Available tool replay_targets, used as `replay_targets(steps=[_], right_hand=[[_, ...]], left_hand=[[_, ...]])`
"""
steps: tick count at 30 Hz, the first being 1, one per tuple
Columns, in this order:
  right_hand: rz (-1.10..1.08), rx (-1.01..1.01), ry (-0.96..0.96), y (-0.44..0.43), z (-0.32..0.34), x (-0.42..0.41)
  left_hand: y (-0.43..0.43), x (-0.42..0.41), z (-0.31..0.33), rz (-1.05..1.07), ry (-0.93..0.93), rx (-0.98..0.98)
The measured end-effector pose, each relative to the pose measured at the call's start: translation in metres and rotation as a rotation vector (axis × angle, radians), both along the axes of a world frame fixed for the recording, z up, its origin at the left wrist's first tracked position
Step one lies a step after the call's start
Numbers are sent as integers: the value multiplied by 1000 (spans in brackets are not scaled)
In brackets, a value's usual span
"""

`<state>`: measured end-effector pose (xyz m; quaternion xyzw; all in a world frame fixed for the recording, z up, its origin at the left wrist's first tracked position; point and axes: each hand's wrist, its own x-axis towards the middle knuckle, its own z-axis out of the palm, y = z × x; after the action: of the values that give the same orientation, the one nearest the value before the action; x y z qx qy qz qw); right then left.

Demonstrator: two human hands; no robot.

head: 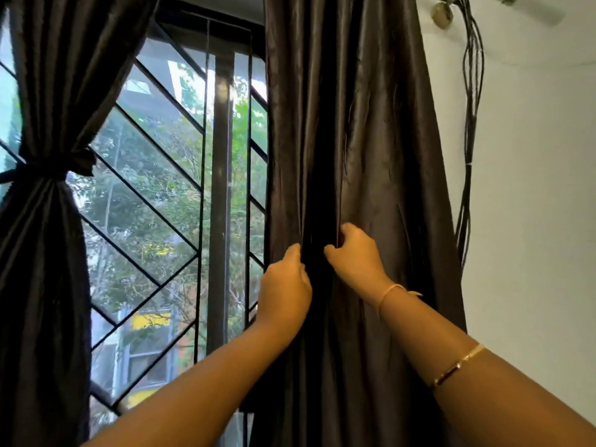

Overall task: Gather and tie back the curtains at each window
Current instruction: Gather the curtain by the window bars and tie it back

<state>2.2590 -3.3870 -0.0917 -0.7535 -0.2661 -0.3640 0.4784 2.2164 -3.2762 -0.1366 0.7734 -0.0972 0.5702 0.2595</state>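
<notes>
Dark brown glossy curtain (pixel 354 140) on the right of the window hangs straight down and untied, its long folds running vertically between the black diagonal window grille (pixel 154 195) and the white wall (pixel 532 188). Both hands meet close together at its middle folds: the left hand (pixel 285 285) curls its fingers into a dark pleat and grips the cloth, and the right hand (pixel 356 256), just above, pinches a fold with bent fingers and thumb. Farther left, a matching dark curtain (pixel 48 269) is cinched at its waist by a dark fabric tie (pixel 48 167), and black cables (pixel 472 124) hang down the wall.
</notes>
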Motion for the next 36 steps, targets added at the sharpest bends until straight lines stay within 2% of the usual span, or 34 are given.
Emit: replay_targets(steps=[2, 4, 9, 14, 22, 26, 28, 32, 36], right_hand=[[-53, -91, 59, -6, -6, -1], [-68, -151, 38, -6, -16, -4], [-12, -202, 18, 5, -43, -5], [-14, -292, 33, 7, -61, 2], [105, -287, 14, 4, -87, 2], [207, -219, 32, -1, -85, 9], [133, -146, -21, -11, -80, 19], [-214, -71, -162, -44, -63, 46], [-485, 64, -96, -75, -39, 64]], left_hand=[[0, 4, 0, 10, 42, -32], [1, 8, -2, -4, 95, -61], [-4, 10, -21, -171, 182, -126], [-4, 16, -41, -160, 224, -151], [-11, 18, -81, -235, 267, -144], [-3, 24, -81, -130, 206, -174], [4, 28, -78, -54, 175, -197], [17, 30, -72, -10, 182, -194], [31, 28, -60, 17, 173, -223]])
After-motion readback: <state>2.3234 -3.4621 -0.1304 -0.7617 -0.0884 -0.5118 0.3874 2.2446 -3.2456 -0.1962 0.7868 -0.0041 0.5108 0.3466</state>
